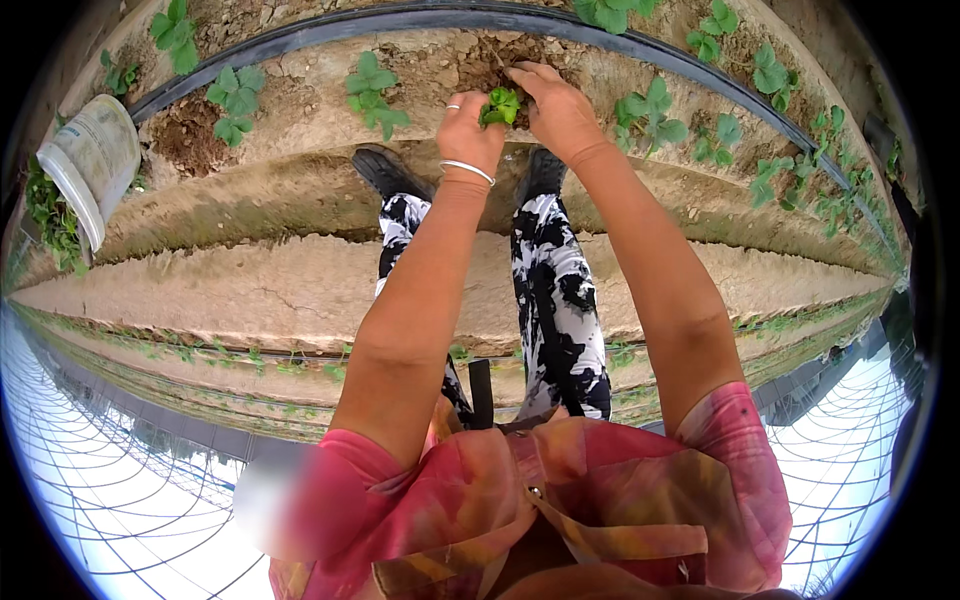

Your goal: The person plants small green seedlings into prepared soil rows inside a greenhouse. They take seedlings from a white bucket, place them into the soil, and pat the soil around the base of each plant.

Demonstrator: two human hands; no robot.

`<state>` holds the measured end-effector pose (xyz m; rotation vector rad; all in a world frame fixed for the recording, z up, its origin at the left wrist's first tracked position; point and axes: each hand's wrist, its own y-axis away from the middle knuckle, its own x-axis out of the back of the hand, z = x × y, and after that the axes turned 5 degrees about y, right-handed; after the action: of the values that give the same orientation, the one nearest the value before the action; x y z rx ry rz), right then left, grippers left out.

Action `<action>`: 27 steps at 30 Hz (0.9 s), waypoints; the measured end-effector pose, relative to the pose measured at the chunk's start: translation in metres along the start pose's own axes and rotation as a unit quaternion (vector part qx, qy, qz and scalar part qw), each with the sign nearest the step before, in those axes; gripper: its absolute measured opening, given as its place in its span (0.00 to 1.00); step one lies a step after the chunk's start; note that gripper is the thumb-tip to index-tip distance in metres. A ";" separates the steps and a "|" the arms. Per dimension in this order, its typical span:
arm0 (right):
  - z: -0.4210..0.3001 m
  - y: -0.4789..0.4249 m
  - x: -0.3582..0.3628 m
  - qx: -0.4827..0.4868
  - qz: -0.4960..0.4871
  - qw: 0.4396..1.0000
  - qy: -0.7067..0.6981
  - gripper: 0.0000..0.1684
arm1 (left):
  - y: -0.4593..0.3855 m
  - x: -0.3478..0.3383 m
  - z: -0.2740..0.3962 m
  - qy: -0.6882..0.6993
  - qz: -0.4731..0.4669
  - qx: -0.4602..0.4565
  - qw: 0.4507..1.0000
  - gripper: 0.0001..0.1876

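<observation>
My left hand, with a ring and a white bracelet, is curled around a small bright-green leafy seedling at the ridge's near edge. The seedling's stem and roots are hidden by the fingers and soil. Just to the right, my right hand rests on dug-up brown soil with its fingers spread around the far side of the plant. I see nothing held in it, though its palm side is hidden. Another strawberry-like plant grows to the left of my hands, and a similar one to the right.
A black drip-irrigation hose runs along the ridge beyond my hands. At the far left a white plastic bucket lies tilted beside a heap of green seedlings. My black shoes stand in the furrow below the planted ridge.
</observation>
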<state>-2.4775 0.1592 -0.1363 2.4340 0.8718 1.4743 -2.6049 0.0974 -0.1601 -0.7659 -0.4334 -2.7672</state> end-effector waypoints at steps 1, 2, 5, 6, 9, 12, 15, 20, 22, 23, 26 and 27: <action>-0.001 0.007 -0.001 0.003 0.054 0.998 -0.028 0.25 | 0.000 0.001 0.000 -0.001 0.003 0.000 1.000 0.12; -0.003 0.014 -0.002 -0.032 0.060 0.997 -0.019 0.23 | 0.000 0.001 -0.001 -0.003 0.004 0.000 1.000 0.11; -0.007 0.025 -0.003 -0.126 0.064 0.990 0.009 0.20 | -0.001 0.001 0.001 -0.003 0.003 -0.004 1.000 0.11; -0.008 0.024 -0.007 -0.149 0.053 0.987 0.017 0.20 | -0.002 0.002 0.003 -0.005 0.001 -0.005 1.000 0.10; -0.008 0.011 -0.015 -0.181 0.033 0.983 0.016 0.18 | -0.001 0.000 0.003 -0.008 0.004 -0.013 1.000 0.10; -0.005 -0.008 -0.020 -0.170 0.025 0.985 0.022 0.18 | -0.001 0.000 0.000 -0.007 0.007 -0.024 1.000 0.11; 0.000 -0.009 -0.026 -0.152 0.059 0.986 -0.044 0.18 | -0.001 0.000 0.001 -0.016 0.005 -0.017 1.000 0.11; 0.005 0.000 -0.032 -0.092 0.139 0.970 -0.175 0.14 | -0.002 0.002 0.001 -0.021 0.007 -0.008 1.000 0.11; 0.007 -0.005 -0.032 -0.037 0.189 0.972 -0.135 0.12 | -0.002 0.002 0.003 -0.016 0.003 -0.005 1.000 0.11; 0.008 -0.008 -0.032 -0.022 0.180 0.976 -0.121 0.11 | -0.002 0.000 0.002 -0.011 0.007 -0.010 1.000 0.11; 0.010 -0.016 -0.035 0.015 0.153 0.985 -0.083 0.09 | -0.002 0.000 0.000 -0.003 0.014 -0.012 1.000 0.12; 0.010 -0.019 -0.034 0.025 0.144 0.987 -0.071 0.08 | -0.001 0.000 0.000 -0.003 0.015 -0.003 1.000 0.12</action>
<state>-2.4879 0.1567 -0.1753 2.7560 0.5513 1.3551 -2.6055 0.0987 -0.1604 -0.7748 -0.4113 -2.7410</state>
